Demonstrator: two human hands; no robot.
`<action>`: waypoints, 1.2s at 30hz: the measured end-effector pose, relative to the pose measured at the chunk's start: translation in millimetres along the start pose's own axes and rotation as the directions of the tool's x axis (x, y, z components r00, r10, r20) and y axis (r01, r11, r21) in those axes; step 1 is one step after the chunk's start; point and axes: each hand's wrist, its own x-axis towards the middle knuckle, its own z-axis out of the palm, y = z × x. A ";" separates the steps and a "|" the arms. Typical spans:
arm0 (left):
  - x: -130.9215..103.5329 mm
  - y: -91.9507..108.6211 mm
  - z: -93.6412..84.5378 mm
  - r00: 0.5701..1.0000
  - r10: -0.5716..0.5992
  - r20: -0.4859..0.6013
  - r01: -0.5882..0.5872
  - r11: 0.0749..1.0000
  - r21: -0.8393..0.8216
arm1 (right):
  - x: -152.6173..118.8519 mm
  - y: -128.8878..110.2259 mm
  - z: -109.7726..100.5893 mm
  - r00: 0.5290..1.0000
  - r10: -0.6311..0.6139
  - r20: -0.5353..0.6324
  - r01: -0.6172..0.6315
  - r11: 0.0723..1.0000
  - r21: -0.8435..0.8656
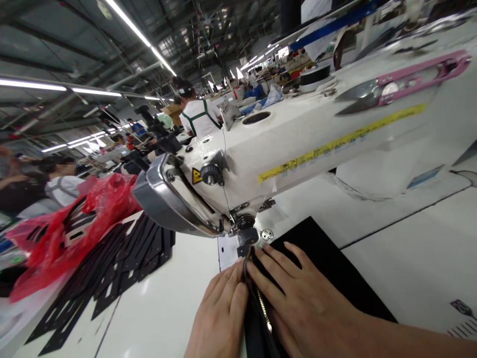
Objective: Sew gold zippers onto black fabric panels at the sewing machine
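Observation:
A black fabric piece (pixel 311 243) lies flat on the white machine bed, its front end by the presser foot (pixel 246 237) of the sewing machine (pixel 238 169). Along its left edge runs a zipper (pixel 264 311) with gold metal teeth, its dark tape raised in a fold close to the foot. My left hand (pixel 219 311) is at the left of this fold, fingers together and closed on the zipper's edge. Spread fingers of my right hand (pixel 309 293) press flat on the black fabric, fingertips just short of the foot. The underside of the work is hidden.
Pink-handled thread snips (pixel 413 82) lie on the machine arm. Left on the table are several dark cut pieces (pixel 115 258) in an overlapping row, beside a red plastic bag (pixel 93 214). Beyond the machine, a person in a white shirt (pixel 201 119) sits among other workstations.

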 end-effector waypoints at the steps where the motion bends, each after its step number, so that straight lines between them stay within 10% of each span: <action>1: 1.2 1.2 -0.8 1.000 -0.004 0.004 0.004 1.000 -0.002 | -0.4 -0.4 -0.4 1.000 -0.003 -0.029 0.002 0.999 -0.032; 14: 6.1 9.5 2.2 0.981 -0.097 -0.169 0.090 0.995 -0.049 | -4.8 14.1 1.5 0.928 -0.344 -0.141 0.259 0.871 -0.418; 28: 9.3 12.9 12.5 0.958 -0.125 -0.257 0.113 0.992 -0.061 | -4.5 20.1 5.8 0.941 -0.313 -0.126 0.257 0.906 -0.336; 36: 30.8 -3.6 11.7 0.981 -0.179 -0.080 0.167 0.976 -0.139 | 13.8 41.5 5.4 0.943 -0.323 -0.082 0.275 0.894 -0.353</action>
